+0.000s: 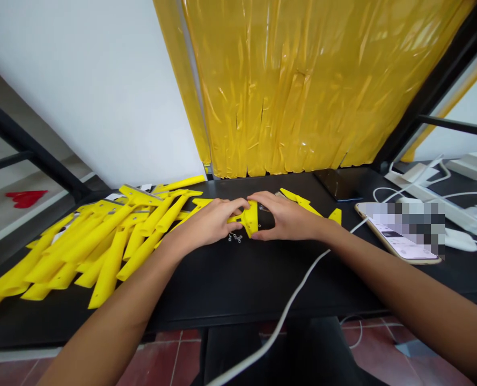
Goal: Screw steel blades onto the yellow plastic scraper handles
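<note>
Both hands hold a yellow plastic scraper [251,220] over the middle of the black table. My left hand [218,217] has its fingers closed around the narrow neck side. With thumb and fingers, my right hand [288,214] grips the wide head at its top and bottom edges. Just below the scraper lie several small metal nuts or screws [235,237], too small to tell which. Behind my right hand are yellow plastic pieces [298,201], partly covered by the hand and wrist. A pile of yellow scrapers [113,236] with tube handles lies left of my left arm.
A lit phone [399,236] lies at the right, with a dark phone or tablet [337,185] farther back. White cables and a power strip [439,198] occupy the right end. One white cable [290,305] crosses the table's front edge. Yellow plastic sheeting [302,96] hangs behind.
</note>
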The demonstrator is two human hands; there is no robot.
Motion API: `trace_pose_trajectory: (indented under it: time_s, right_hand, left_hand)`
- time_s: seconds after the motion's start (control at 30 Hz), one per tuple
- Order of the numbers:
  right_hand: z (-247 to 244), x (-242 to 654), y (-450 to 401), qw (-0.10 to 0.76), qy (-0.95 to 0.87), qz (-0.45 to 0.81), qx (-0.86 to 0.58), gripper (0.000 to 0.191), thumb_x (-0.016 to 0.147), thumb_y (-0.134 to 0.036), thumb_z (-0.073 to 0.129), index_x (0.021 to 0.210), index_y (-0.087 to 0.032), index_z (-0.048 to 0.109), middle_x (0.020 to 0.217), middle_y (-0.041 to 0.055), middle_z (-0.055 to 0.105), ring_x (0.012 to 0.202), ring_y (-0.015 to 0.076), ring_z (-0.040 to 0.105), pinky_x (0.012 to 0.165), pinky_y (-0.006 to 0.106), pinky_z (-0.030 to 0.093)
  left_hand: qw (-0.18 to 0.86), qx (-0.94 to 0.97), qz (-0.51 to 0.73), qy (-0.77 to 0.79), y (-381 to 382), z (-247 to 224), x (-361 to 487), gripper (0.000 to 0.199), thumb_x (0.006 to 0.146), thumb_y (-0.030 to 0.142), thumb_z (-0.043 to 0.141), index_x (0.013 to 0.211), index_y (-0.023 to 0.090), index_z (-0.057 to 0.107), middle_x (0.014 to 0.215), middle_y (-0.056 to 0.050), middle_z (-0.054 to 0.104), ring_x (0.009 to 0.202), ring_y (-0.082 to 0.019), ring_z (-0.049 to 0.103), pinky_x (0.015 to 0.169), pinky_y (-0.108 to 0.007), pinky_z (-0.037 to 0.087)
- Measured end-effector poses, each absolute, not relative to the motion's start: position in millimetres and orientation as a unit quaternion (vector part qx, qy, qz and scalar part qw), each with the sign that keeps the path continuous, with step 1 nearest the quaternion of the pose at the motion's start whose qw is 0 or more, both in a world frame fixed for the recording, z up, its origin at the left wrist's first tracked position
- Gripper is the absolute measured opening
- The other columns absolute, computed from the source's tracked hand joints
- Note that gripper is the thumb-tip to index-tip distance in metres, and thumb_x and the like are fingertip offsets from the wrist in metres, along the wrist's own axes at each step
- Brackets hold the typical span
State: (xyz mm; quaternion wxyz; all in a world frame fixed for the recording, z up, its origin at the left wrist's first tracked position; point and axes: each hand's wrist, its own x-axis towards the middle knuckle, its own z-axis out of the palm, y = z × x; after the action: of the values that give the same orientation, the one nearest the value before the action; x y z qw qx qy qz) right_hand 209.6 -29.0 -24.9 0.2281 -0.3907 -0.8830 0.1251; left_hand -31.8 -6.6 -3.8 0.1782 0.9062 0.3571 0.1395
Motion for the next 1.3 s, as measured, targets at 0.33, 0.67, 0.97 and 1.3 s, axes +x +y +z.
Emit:
trace_pose_trajectory:
  time_s: [0.33,0.67,0.97,1.3]
  right_hand:
    - [-27.8,221.7,-17.6,0.198,-0.843,0.069,-0.495,0.08,0.079,-0.067,0.063,0.144,-0.024,0.044,0.149,0.013,0.047,0.118,0.0352,0.06,0.096,0.048,0.05]
    - [-37.5,225.2,-11.6,0.168,-0.848,0.094,-0.494,0.089,0.082,-0.075,0.053,0.147,-0.015,0.045,0.158,0.021,0.034,0.14,0.0385,0.042,0.109,0.053,0.041]
    - [-28.0,216.5,-19.4,0.25,-0.874,0.084,-0.409,0.075,0.079,-0.067,0.066,0.14,-0.025,0.051,0.144,0.0117,0.052,0.12,0.031,0.06,0.101,0.046,0.049]
    - [-11.2,193.5,-39.9,0.429,-0.715,0.293,-0.468,0.076,0.081,-0.057,0.068,0.144,-0.021,0.044,0.101,0.007,0.074,0.074,0.0186,0.063,0.069,0.034,0.051]
  left_hand:
    - [0.077,0.923,0.098,0.364,-1.6,-5.5,-34.3,0.026,0.091,0.035,0.062,0.115,0.028,0.068,0.1,-0.005,0.067,0.091,-0.023,0.063,0.079,-0.032,0.044]
    - [0.079,0.92,0.098,0.37,-1.0,-6.1,-36.1,0.036,0.09,0.035,0.062,0.126,0.028,0.064,0.11,-0.008,0.067,0.101,-0.026,0.064,0.086,-0.035,0.046]
    - [0.151,0.893,0.164,0.391,-5.0,0.6,-34.9,0.041,0.095,0.038,0.055,0.134,0.028,0.051,0.116,-0.007,0.071,0.111,-0.028,0.063,0.094,-0.04,0.045]
    - [0.534,0.612,0.507,0.289,-16.7,7.9,-6.9,0.042,0.09,0.03,0.064,0.125,0.024,0.042,0.107,-0.006,0.066,0.098,-0.021,0.068,0.089,-0.043,0.055]
